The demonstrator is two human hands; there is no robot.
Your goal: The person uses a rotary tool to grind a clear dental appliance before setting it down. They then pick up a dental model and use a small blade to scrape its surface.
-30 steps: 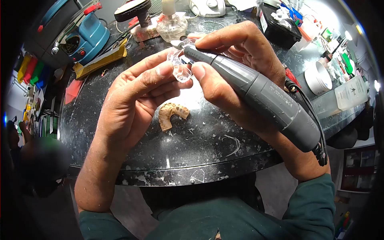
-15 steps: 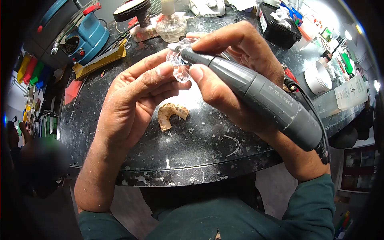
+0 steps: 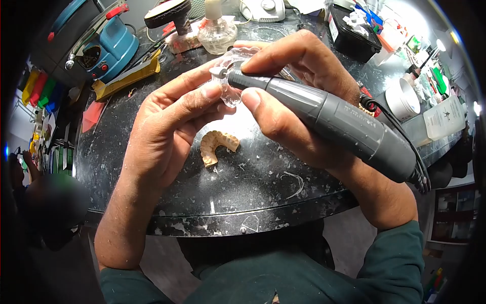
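A clear, thin dental tray is pinched between the thumb and fingers of my left hand. My right hand grips a dark grey rotary handpiece, whose pale conical tip lies at the tray's left side. Whether the tip touches the plastic cannot be made out. Below both hands, a tan horseshoe-shaped dental model rests on the black table.
Behind the hands stand a glass burner bottle and a blue machine with a yellow tray. A black bin, white tub and clear bottle are at right. Another person is at far left.
The handpiece body has shifted slightly right and its rear end has swung a little. Its tip has moved slightly down against the tray's position. The model has not moved.
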